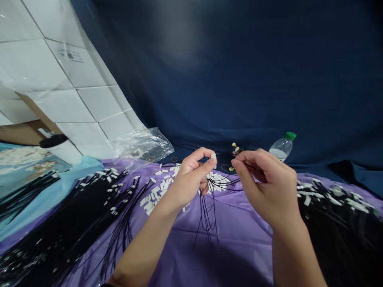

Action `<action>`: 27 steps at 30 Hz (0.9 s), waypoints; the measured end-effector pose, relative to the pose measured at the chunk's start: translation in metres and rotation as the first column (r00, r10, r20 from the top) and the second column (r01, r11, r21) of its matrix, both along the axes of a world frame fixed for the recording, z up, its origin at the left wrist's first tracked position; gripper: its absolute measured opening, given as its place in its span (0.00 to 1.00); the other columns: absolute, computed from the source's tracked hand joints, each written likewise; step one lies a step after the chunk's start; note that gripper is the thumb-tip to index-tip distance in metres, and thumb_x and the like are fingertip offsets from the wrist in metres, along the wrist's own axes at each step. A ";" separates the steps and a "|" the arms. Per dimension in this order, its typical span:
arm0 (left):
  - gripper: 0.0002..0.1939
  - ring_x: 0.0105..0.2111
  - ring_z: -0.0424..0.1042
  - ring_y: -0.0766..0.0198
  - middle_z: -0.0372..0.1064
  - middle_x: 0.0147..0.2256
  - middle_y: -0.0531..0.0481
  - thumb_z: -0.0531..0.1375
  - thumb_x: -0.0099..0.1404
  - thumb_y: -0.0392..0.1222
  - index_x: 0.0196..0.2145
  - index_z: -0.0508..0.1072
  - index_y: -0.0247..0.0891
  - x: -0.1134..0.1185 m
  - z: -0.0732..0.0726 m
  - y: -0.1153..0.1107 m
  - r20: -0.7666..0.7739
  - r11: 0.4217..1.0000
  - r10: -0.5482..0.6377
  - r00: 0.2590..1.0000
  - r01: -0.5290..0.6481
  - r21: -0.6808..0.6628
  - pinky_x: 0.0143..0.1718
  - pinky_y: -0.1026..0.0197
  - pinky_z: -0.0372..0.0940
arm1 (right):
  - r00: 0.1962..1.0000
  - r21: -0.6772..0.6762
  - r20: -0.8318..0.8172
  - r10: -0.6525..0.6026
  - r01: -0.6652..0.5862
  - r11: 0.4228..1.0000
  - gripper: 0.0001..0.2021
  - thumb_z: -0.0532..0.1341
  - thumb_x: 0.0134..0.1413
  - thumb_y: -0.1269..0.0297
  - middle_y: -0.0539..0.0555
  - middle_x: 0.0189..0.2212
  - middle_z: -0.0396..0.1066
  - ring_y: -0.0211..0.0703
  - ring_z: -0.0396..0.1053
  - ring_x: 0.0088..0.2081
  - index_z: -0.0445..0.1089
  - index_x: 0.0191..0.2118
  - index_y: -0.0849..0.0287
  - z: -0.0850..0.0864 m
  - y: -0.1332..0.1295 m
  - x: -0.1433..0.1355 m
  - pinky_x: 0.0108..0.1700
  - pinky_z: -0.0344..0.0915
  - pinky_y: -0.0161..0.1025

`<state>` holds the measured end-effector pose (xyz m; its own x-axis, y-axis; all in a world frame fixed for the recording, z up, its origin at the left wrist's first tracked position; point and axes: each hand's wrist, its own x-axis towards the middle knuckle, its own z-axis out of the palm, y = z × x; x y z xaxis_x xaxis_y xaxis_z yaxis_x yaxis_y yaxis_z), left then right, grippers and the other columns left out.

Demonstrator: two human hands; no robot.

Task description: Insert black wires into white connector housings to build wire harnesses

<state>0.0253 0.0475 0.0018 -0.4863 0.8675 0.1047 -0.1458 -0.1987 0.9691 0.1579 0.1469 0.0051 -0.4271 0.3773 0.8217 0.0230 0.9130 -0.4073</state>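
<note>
Near the middle, my left hand (pixel 194 171) pinches a small white tag (pixel 213 157) between thumb and forefinger. Several thin black cords (pixel 207 217) hang below its curled lower fingers. To the right, my right hand (pixel 266 179) is closed around black cords, its thumb and forefinger pressed together; some of these cords stretch across toward my left hand. The two hands are apart. Behind and below my left hand, many loose white tags (pixel 154 195) lie on the purple cloth (pixel 185 255).
Black cords with white ends lie in a bundle at the left (pixel 74 215) and another at the right (pixel 335 223). Behind are a clear plastic bag (pixel 143 145), small flowers (pixel 235 148) and a green-capped bottle (pixel 281 148). A dark-lidded white container (pixel 61 147) stands far left.
</note>
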 end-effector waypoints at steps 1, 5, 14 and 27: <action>0.09 0.11 0.45 0.78 0.52 0.20 0.60 0.62 0.59 0.48 0.34 0.70 0.42 0.000 0.000 0.000 -0.015 1.000 -0.010 1.000 0.010 -0.005 0.13 0.70 0.55 | 1.000 0.008 0.003 0.003 -0.003 1.000 0.03 0.59 0.57 0.72 0.49 0.26 0.67 0.33 0.63 0.27 0.69 0.32 0.60 0.001 -0.001 0.000 0.30 0.61 0.33; 0.09 0.11 0.44 0.77 0.52 0.19 0.59 0.62 0.59 0.48 0.34 0.70 0.42 0.000 0.000 -0.002 -0.031 0.999 -0.049 0.998 0.048 -0.023 0.13 0.69 0.55 | 1.000 0.052 0.013 0.019 -0.019 0.998 0.02 0.59 0.57 0.73 0.49 0.27 0.66 0.32 0.62 0.26 0.69 0.34 0.60 0.001 -0.001 0.001 0.30 0.61 0.32; 0.09 0.12 0.44 0.76 0.49 0.18 0.60 0.63 0.59 0.48 0.34 0.69 0.42 0.003 -0.001 -0.002 -0.019 0.996 -0.081 0.997 0.080 -0.050 0.12 0.70 0.52 | 0.999 0.068 0.016 0.048 -0.049 0.997 0.04 0.59 0.57 0.74 0.50 0.26 0.65 0.33 0.61 0.25 0.69 0.34 0.60 0.003 -0.004 0.002 0.29 0.60 0.33; 0.11 0.13 0.45 0.77 0.46 0.18 0.61 0.61 0.61 0.50 0.34 0.66 0.41 -0.001 -0.001 -0.003 -0.094 0.988 -0.149 0.984 0.145 -0.048 0.13 0.72 0.54 | 0.997 0.062 0.032 0.065 -0.067 0.996 0.03 0.59 0.57 0.74 0.49 0.26 0.64 0.32 0.61 0.27 0.70 0.34 0.62 0.000 -0.004 0.002 0.30 0.60 0.32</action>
